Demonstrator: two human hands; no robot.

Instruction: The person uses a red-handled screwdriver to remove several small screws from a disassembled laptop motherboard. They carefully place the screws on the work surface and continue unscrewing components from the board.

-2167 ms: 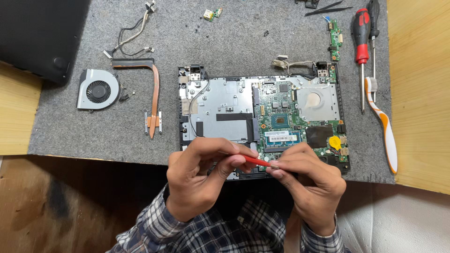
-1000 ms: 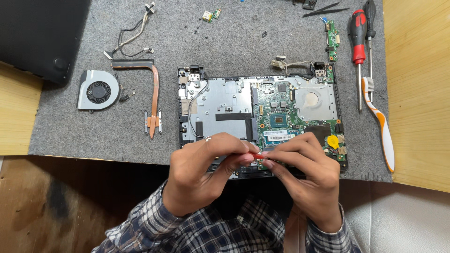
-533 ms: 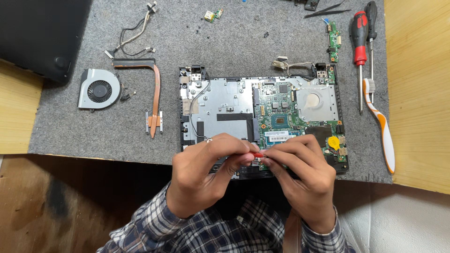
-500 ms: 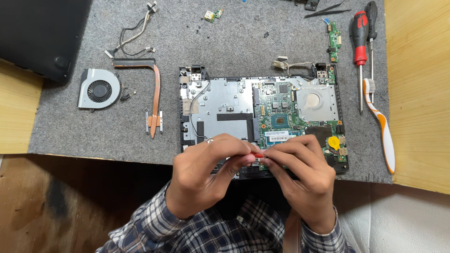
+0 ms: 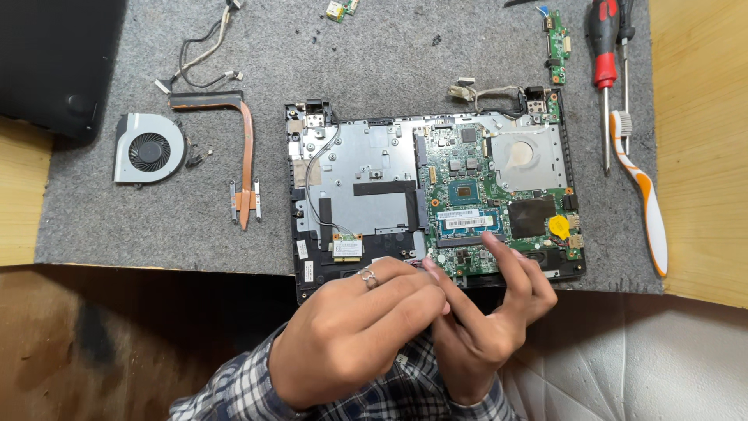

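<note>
Nearest the camera, the left hand (image 5: 354, 339), a ring on one finger, is curled with its fingertips bunched together at the near edge of the opened laptop base (image 5: 432, 195), seemingly pinching something small there; what it grips is hidden, so I cannot tell. Just beside it the right hand (image 5: 487, 323) has its fingers loosely apart, the forefinger laid out onto the near edge of the green motherboard (image 5: 487, 195), below the memory module (image 5: 466, 221). The base lies at the middle of the grey felt mat (image 5: 389, 70), its near edge overhanging the mat's near edge. A careful worker would probably keep the right fingertip pressing the board flat while the left works small and straight, without levering against the board. Farther off, a fan (image 5: 148, 148) and copper heat pipe (image 5: 245, 156) lie toward the mat's left edge, and a red-handled screwdriver (image 5: 604, 54) and a toothbrush (image 5: 643, 187) along its right edge.
</note>
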